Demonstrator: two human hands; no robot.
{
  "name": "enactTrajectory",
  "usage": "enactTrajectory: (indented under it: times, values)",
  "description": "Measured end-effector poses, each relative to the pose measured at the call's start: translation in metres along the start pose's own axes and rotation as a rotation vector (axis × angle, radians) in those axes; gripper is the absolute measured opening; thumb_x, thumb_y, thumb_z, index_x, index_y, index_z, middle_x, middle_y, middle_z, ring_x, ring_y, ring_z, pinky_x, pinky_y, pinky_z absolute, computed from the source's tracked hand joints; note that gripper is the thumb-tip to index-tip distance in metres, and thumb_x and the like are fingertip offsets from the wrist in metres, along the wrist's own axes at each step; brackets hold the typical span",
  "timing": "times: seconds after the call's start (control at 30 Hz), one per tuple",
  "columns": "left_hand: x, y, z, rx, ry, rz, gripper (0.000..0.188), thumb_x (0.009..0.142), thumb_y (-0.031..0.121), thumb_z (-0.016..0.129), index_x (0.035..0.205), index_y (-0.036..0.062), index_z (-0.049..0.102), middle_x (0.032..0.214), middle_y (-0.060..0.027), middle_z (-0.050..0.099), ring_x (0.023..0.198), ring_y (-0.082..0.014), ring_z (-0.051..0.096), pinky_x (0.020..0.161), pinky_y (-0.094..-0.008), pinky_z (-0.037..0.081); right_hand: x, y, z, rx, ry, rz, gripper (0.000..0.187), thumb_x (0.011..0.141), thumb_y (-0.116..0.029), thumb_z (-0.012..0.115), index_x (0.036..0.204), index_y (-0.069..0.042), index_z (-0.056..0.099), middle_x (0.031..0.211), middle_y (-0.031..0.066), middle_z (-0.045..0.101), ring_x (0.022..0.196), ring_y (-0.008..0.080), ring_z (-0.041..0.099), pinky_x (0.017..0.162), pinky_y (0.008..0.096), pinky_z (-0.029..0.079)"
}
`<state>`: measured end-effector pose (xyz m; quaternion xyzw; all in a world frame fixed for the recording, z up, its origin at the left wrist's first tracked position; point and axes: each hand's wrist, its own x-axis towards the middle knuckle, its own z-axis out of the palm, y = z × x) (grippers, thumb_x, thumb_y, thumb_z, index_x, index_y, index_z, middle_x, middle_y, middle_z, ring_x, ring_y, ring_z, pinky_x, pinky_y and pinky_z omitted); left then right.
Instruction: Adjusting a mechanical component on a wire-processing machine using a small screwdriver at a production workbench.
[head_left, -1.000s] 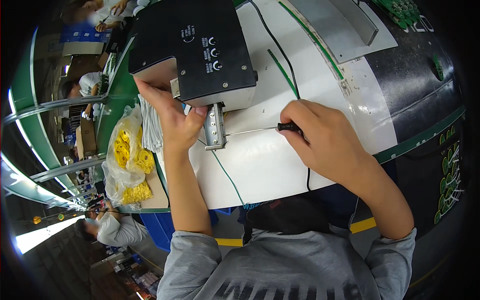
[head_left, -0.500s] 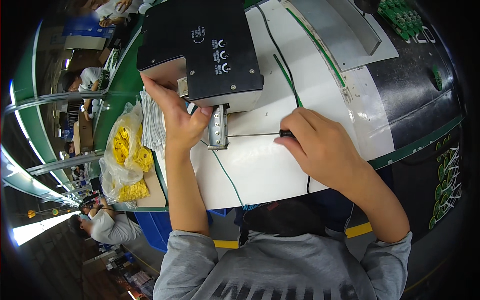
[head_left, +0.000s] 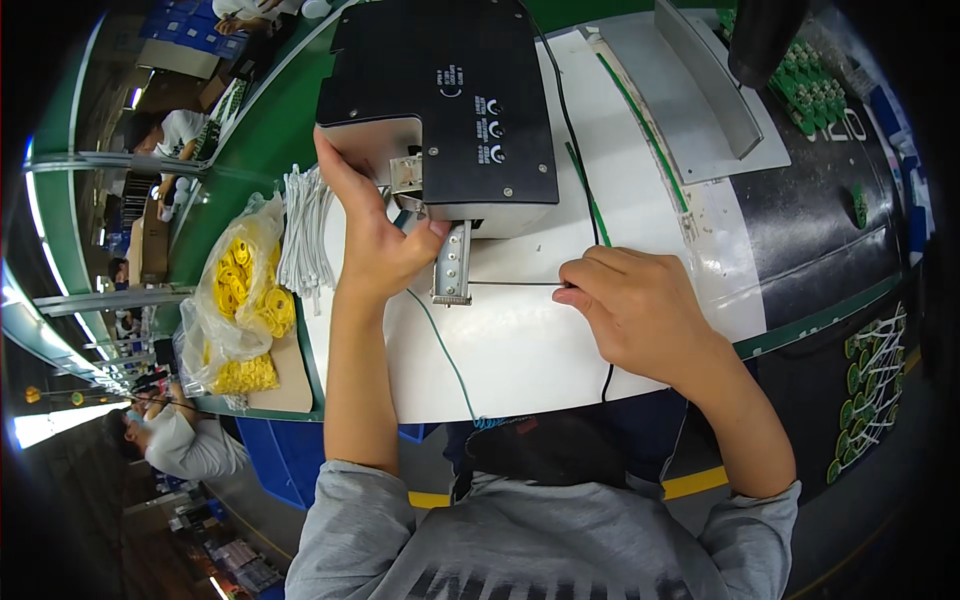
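Note:
A black box-shaped machine [head_left: 470,90] with pale metal sides and several round dials stands at the far middle of the table. From its near side juts a short metal rail [head_left: 452,262] with a row of screws. My left hand [head_left: 380,245] grips the machine's near left corner, thumb at the rail's top and index finger stretched along the metal side. Its other fingers are hidden underneath. My right hand [head_left: 645,315] is closed round a screwdriver, whose handle the fingers cover. The thin screwdriver shaft [head_left: 515,283] points left, its tip at the rail's right side.
Left of my forearm lie a bundle of white cables [head_left: 303,235] and a clear bag [head_left: 215,330] of yellow parts. A black cord [head_left: 575,140] crosses the white sheet [head_left: 520,370]. Farther right are a grey metal plate [head_left: 690,110] and green circuit boards [head_left: 808,90].
The machine and rail appear farther right and slightly lower, with the left hand still on them. The screwdriver's black handle, visible before, is now covered by the right fingers. The view has shifted a little.

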<state>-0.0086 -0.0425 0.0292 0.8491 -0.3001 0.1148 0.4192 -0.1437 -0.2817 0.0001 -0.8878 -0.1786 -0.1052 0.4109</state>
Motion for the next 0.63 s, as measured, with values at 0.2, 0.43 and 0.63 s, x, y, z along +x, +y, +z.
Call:
enactTrajectory:
  times: [0.2,0.43,0.63]
  values:
    - [0.008,0.005,-0.009,-0.036,-0.004,0.039,0.126,0.053,0.02,0.07,0.152,0.0022,-0.007,0.144,-0.0209,0.025,0.134,-0.0328,0.031,0.115,-0.0403,0.022,0.028,-0.006,-0.02,0.205,-0.267,0.19,0.019,0.088,-0.021,0.064,0.083,-0.003,0.069,0.072,0.0144,0.066,0.067,0.0339,0.064,0.063,0.0418,0.048]
    - [0.008,0.011,-0.034,-0.143,0.023,0.013,0.125,0.054,0.021,0.073,0.152,0.0031,-0.002,0.143,-0.0217,0.027,0.133,-0.0346,0.032,0.114,-0.0431,0.025,0.039,-0.032,-0.023,0.161,-0.171,0.083,0.015,0.087,-0.011,0.066,0.092,0.002,0.069,0.075,0.0152,0.065,0.061,0.0254,0.06,0.058,0.0336,0.046]
    - [0.01,0.017,-0.056,0.058,0.026,0.081,0.122,0.056,0.03,0.076,0.153,0.0021,0.007,0.143,-0.022,0.027,0.134,-0.0391,0.028,0.116,-0.0445,0.021,0.028,-0.066,-0.034,-0.168,-0.046,0.267,0.015,0.086,-0.018,0.068,0.092,-0.004,0.072,0.082,0.0132,0.067,0.072,0.0314,0.066,0.064,0.0371,0.052]
